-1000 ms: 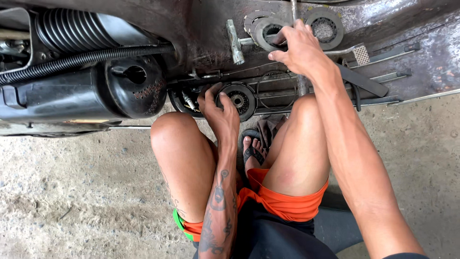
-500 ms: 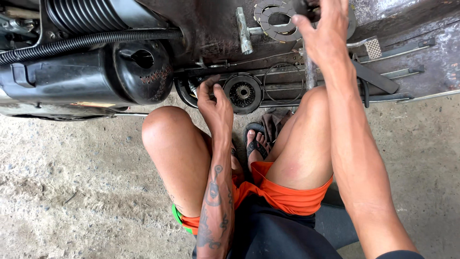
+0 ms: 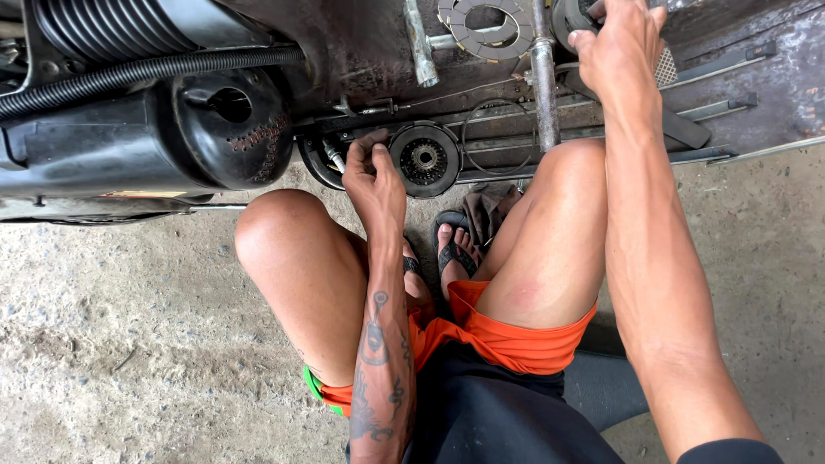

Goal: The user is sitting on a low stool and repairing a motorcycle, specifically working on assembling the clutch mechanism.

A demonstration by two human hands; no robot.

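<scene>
Concrete floor (image 3: 129,361), rough and dusty, under a dark machine underside. Left hand (image 3: 374,176): fingers curled at a small metal fitting (image 3: 335,156), just left of a round toothed hub (image 3: 424,159). Right hand (image 3: 620,47): clenched over a dark round part (image 3: 571,13); steel rod (image 3: 543,82) and slotted ring plate (image 3: 485,26) just to its left.

Shorts (image 3: 516,339) were orange with a green hem edge. Air-filter housing (image 3: 172,137) black; ribbed hose (image 3: 155,69) black. Left forearm (image 3: 378,361) carried dark tattoos. Sandals (image 3: 454,249) black.
</scene>
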